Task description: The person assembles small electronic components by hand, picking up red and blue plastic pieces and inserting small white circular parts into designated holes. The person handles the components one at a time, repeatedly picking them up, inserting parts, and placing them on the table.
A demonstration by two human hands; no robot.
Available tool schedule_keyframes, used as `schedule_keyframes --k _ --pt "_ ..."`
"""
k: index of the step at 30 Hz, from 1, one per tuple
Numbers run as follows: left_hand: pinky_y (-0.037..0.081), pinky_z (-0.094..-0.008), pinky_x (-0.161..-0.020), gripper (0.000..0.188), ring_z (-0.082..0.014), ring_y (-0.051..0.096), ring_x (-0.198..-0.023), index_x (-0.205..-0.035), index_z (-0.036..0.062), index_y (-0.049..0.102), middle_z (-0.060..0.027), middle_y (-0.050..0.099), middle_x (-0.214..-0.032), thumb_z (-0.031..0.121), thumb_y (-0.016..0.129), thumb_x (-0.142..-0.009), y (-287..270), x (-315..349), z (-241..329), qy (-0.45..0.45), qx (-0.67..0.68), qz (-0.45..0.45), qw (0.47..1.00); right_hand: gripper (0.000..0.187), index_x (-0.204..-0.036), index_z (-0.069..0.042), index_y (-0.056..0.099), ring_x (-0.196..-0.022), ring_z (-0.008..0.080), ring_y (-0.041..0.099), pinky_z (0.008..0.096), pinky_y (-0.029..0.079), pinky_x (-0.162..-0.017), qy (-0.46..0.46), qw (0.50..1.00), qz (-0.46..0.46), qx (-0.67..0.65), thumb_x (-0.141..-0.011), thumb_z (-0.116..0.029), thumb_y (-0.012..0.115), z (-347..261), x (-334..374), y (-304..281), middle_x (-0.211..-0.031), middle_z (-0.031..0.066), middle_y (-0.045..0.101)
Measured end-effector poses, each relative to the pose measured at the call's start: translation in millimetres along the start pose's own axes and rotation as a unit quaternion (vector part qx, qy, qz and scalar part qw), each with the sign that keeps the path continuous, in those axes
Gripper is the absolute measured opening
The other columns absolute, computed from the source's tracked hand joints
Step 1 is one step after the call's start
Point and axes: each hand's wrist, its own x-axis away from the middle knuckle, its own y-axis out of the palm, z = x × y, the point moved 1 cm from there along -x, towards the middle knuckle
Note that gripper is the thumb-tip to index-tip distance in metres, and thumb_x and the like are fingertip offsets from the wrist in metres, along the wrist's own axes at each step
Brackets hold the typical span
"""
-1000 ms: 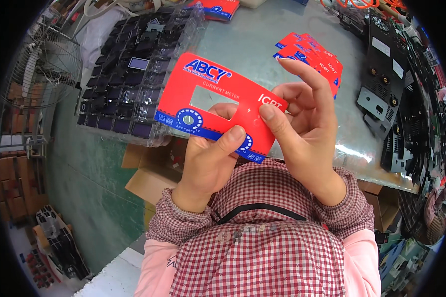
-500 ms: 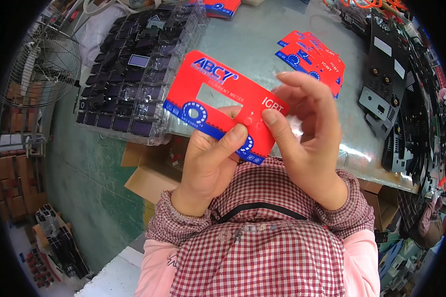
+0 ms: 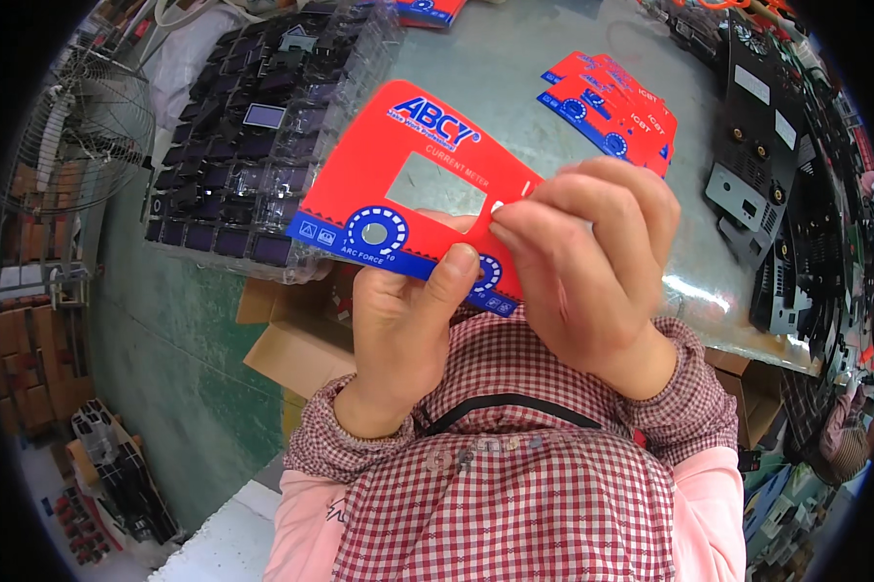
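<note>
A thin red and blue faceplate with a rectangular window and round dial holes is held up tilted above the table's near edge. My left hand grips its lower edge, thumb on the printed face and the other fingers behind. Over the plate's right end, my right hand has its fingers bent together, the tips pressed at a small pale spot on the face. The right thumb is mostly hidden, and what the fingertips pinch is too small to make out.
Several similar faceplates lie overlapped on the grey table. Clear plastic trays of dark parts stand at the left. Black panels line the right side. A cardboard box sits below the table edge, and a wire fan is far left.
My right hand has moved left over the faceplate, its spread fingers now drawn together at the face. The plate has come slightly closer and turned a little in my left hand.
</note>
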Motion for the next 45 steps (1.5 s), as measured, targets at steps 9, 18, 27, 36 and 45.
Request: schedule_keyframes --k 9,18,27,36,45 --pt "0.051 -0.0342 -0.09 0.031 -0.0195 0.06 -0.106 -0.123 -0.0037 0.05 -0.0136 0.059 -0.117 0.009 0.054 -0.096 13.9 -2.6 6.4 -0.048 0.165 0.035 0.984 0.014 -0.091 0.002 0.057 -0.082 0.0251 0.058 0.0313 0.049 -0.066 0.158 0.959 0.069 -0.223 -0.079 0.006 0.064 9.2 8.4 6.6 -0.092 0.016 0.059" --pt "0.046 -0.0293 -0.091 0.036 -0.0145 0.056 -0.105 -0.125 -0.0015 0.047 -0.0073 0.058 -0.115 0.004 0.058 -0.092 14.6 -0.1 0.9 -0.128 0.172 0.004 0.977 0.016 -0.096 0.004 0.058 -0.076 0.0137 0.055 0.0215 0.045 -0.06 0.125 0.969 0.033 -0.213 -0.082 0.01 0.061 1.6 9.1 6.4 -0.095 0.0149 0.06" --pt "0.046 -0.0323 -0.094 0.034 -0.0168 0.056 -0.108 -0.125 -0.0019 0.048 -0.0096 0.057 -0.119 0.005 0.056 -0.093 16.2 -1.0 3.9 -0.099 0.176 0.001 0.979 0.024 -0.095 0.0 0.064 -0.088 0.026 0.059 0.0325 0.048 -0.074 0.049 0.99 0.011 -0.135 -0.073 0.003 0.072 5.0 1.7 -3.0 -0.1 0.0155 0.061" --pt "0.044 -0.0363 -0.097 0.031 -0.021 0.054 -0.115 -0.127 -0.0002 0.049 -0.0121 0.056 -0.124 0.008 0.047 -0.097 9.8 3.7 0.8 -0.007 0.056 0.007 0.998 0.034 -0.096 -0.013 0.072 -0.106 0.0314 0.055 0.046 0.042 -0.096 0.005 1.0 -0.021 -0.006 -0.063 -0.014 0.08 1.4 2.1 -16.0 -0.104 0.0076 0.06" --pt "0.044 -0.0355 -0.096 0.03 -0.0193 0.055 -0.112 -0.125 0.0006 0.051 -0.0108 0.058 -0.121 0.007 0.05 -0.095 14.8 5.3 5.5 0.01 0.01 -0.001 1.0 0.018 -0.084 -0.007 0.067 -0.095 0.0288 0.057 0.0453 0.043 -0.094 -0.011 1.0 -0.005 -0.01 -0.067 -0.007 0.073 0.0 2.3 -8.9 -0.096 0.0082 0.059"
